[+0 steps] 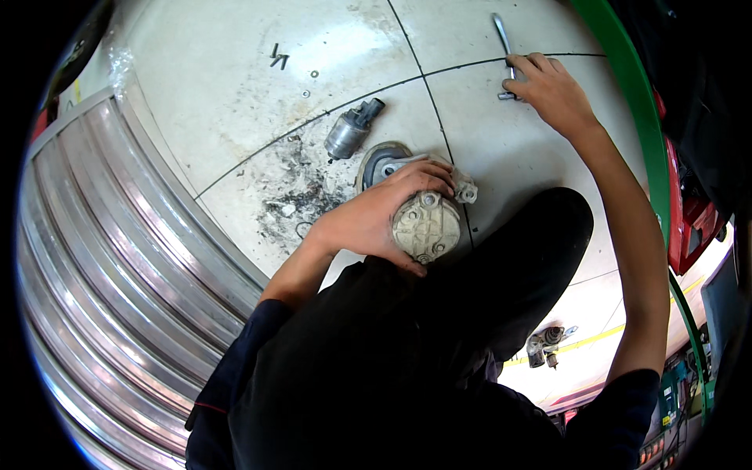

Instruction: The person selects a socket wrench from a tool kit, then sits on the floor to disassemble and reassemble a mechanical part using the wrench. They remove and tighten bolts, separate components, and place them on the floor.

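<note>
My left hand (364,211) is wrapped round a starter motor (427,229), its round, dirty cast-metal end cap turned up toward me. Behind my fingers lies a round metal piece with a dark ring (377,163); whether it is joined to the motor I cannot tell. Farther right, my right hand (554,95) is closed with thumb and fingers on a silver ratchet wrench (501,33) at floor level. The wrench's handle points away from me, and its head shows just below my fingertips. A grey cylindrical solenoid (345,137) with a dark end lies beyond the motor.
Several small bolts (279,58) and two washers (314,74) lie on the tiled floor (219,47), which has black grime near the motor. A ribbed metal shutter (117,251) stands at left, a green frame (646,133) at right. Other metal parts (551,345) lie beyond my knee.
</note>
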`<move>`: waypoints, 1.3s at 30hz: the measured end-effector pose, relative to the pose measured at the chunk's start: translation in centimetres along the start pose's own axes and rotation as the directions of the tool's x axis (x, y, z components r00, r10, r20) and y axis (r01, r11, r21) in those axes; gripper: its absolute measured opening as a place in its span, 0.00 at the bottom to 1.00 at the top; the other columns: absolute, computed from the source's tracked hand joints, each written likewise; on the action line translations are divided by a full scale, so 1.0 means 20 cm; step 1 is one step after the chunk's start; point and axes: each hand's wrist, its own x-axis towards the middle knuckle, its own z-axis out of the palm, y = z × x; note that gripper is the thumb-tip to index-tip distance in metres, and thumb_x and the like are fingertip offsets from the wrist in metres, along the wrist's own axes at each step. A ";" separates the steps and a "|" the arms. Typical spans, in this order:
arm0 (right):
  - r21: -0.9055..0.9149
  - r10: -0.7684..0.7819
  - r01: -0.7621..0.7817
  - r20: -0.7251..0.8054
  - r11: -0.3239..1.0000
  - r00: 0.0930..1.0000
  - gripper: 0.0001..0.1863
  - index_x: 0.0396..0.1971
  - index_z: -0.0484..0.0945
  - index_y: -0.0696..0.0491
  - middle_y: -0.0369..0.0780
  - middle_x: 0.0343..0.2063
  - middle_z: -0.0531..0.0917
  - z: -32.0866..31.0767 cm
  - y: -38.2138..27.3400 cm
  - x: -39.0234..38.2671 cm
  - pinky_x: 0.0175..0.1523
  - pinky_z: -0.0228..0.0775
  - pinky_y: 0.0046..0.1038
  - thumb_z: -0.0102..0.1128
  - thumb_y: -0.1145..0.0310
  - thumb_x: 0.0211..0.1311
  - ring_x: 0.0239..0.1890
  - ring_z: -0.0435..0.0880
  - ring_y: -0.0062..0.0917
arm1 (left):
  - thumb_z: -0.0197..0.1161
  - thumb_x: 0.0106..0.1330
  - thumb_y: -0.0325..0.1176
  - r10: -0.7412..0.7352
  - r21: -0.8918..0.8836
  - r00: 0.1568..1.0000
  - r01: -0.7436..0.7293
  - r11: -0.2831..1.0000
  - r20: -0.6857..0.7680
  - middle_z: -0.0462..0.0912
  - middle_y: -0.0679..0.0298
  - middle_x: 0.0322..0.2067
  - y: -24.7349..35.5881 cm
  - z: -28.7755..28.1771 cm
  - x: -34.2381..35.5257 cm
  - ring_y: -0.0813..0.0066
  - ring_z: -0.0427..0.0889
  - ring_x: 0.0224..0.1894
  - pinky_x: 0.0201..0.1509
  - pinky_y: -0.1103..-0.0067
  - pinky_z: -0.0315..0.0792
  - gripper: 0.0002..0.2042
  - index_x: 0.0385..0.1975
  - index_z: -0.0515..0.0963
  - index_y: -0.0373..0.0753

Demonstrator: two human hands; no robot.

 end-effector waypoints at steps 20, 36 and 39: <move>0.857 0.541 0.043 0.284 -0.514 0.791 0.21 0.48 0.72 0.60 0.41 0.36 0.78 -0.66 -0.80 -0.60 0.36 0.69 0.28 0.68 0.61 0.67 0.33 0.76 0.24 | 0.88 0.28 0.52 0.211 0.209 0.908 -0.141 0.968 -0.362 0.75 0.56 0.54 -0.11 0.23 -0.01 0.54 0.72 0.60 0.67 0.64 0.62 0.52 0.59 0.71 0.40; 0.702 0.425 -0.442 0.215 0.559 0.879 0.17 0.46 0.72 0.60 0.49 0.26 0.78 -0.81 -0.99 -0.52 0.36 0.70 0.31 0.57 0.60 0.74 0.26 0.77 0.35 | 0.81 0.36 0.56 0.342 0.349 0.913 -0.253 0.902 -0.223 0.78 0.58 0.50 -0.08 0.28 0.10 0.56 0.76 0.55 0.61 0.64 0.65 0.42 0.51 0.76 0.37; 0.750 0.440 -0.606 0.466 0.264 0.768 0.18 0.48 0.71 0.60 0.47 0.27 0.79 -0.85 -0.96 -0.51 0.38 0.72 0.33 0.55 0.57 0.76 0.28 0.79 0.32 | 0.81 0.37 0.54 0.338 0.321 0.917 -0.260 0.911 -0.214 0.78 0.57 0.49 -0.08 0.30 0.15 0.55 0.76 0.54 0.60 0.63 0.67 0.40 0.50 0.76 0.37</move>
